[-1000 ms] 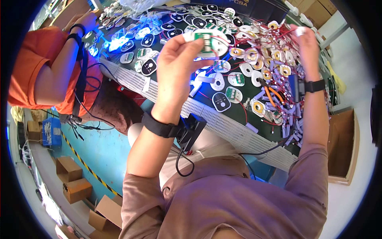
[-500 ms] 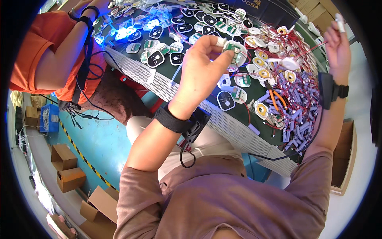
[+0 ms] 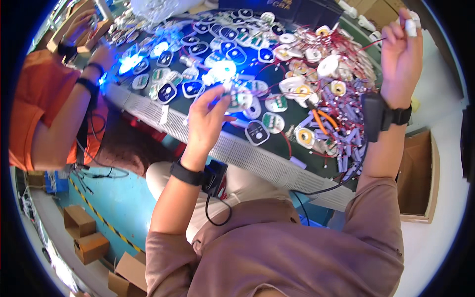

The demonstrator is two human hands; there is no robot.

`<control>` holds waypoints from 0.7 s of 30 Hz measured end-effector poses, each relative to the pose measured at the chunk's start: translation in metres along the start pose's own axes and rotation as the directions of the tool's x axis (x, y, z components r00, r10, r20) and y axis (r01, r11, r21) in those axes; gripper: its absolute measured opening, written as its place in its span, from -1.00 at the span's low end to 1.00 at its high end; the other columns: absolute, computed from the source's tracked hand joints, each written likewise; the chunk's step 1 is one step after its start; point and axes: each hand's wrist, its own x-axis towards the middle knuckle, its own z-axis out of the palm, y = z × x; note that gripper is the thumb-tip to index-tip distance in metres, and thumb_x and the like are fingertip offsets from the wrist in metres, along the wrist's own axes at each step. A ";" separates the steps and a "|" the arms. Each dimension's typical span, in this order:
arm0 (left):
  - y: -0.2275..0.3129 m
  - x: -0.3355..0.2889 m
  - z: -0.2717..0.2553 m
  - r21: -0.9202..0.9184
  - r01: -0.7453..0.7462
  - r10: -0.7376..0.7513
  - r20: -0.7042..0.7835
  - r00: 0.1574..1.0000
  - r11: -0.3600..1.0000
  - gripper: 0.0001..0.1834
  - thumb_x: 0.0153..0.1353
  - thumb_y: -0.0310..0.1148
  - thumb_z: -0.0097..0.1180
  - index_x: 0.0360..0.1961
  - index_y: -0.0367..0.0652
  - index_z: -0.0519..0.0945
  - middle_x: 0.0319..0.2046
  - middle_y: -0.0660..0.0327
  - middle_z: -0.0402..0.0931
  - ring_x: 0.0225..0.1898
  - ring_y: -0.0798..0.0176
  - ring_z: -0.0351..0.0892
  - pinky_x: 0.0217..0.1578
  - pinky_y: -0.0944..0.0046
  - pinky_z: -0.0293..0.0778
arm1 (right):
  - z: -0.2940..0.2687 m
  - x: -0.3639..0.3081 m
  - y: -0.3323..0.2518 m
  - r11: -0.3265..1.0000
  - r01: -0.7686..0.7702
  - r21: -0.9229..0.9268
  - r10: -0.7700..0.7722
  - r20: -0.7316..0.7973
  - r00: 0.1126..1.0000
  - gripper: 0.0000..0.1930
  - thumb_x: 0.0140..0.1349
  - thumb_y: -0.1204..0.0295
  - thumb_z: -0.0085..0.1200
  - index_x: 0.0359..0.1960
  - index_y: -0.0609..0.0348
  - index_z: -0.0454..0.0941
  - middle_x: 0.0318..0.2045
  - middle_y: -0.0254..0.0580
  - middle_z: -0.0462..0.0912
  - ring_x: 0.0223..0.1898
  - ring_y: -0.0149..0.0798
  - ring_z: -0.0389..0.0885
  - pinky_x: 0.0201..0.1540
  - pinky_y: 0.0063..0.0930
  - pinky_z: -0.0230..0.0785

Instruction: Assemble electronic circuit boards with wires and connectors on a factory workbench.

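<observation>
White-and-green, a disc (image 3: 241, 100) sits at the fingertips of the half-curled left hand (image 3: 205, 119), whose grip I cannot tell, while the right hand (image 3: 402, 64), raised high, pinches 1 red wire (image 3: 374, 44).

White disc around 1:30: smooth plastic (image 3: 328, 65), kinda glossy. Cardboard box near 3 (image 3: 433, 183): matt. Shirt at 6 (image 3: 277, 247): soft-looking matt cloth. Floor toward 8 (image 3: 126, 195): smooth. Bag at 11 (image 3: 166, 9): crinkly see-through plastic, pretty shiny.
</observation>
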 end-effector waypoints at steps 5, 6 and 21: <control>-0.010 -0.004 -0.001 -0.047 -0.007 0.009 0.051 0.999 0.999 -0.77 0.21 -0.49 0.02 -0.13 -0.36 0.51 -0.23 0.13 0.49 -0.30 0.35 0.53 -0.49 0.35 0.61 | -0.007 0.018 0.032 0.924 -0.309 -0.224 0.312 -0.021 0.950 -0.76 0.30 0.41 -0.11 -0.09 0.29 0.41 -0.21 -0.10 0.57 -0.48 -0.53 0.36 -0.47 -0.64 0.24; -0.011 -0.006 0.000 -0.049 -0.019 0.022 0.056 0.998 0.999 -0.78 0.21 -0.49 0.00 -0.14 -0.35 0.52 -0.24 0.14 0.48 -0.30 0.36 0.52 -0.50 0.35 0.61 | -0.022 0.028 0.021 0.968 -0.190 -0.166 0.182 -0.066 0.981 -0.74 0.29 0.37 -0.08 -0.07 0.25 0.40 -0.20 -0.12 0.56 -0.45 -0.52 0.38 -0.45 -0.62 0.27; -0.008 -0.015 -0.003 0.069 -0.041 0.037 0.061 0.997 0.997 -0.79 0.24 -0.47 -0.06 -0.16 -0.27 0.56 -0.31 0.21 0.55 -0.37 0.37 0.58 -0.56 0.46 0.47 | -0.028 0.024 0.033 0.931 -0.340 0.131 0.342 0.001 0.940 -0.78 0.31 0.43 -0.15 -0.06 0.23 0.38 -0.31 -0.22 0.53 -0.42 -0.42 0.42 -0.35 -0.54 0.31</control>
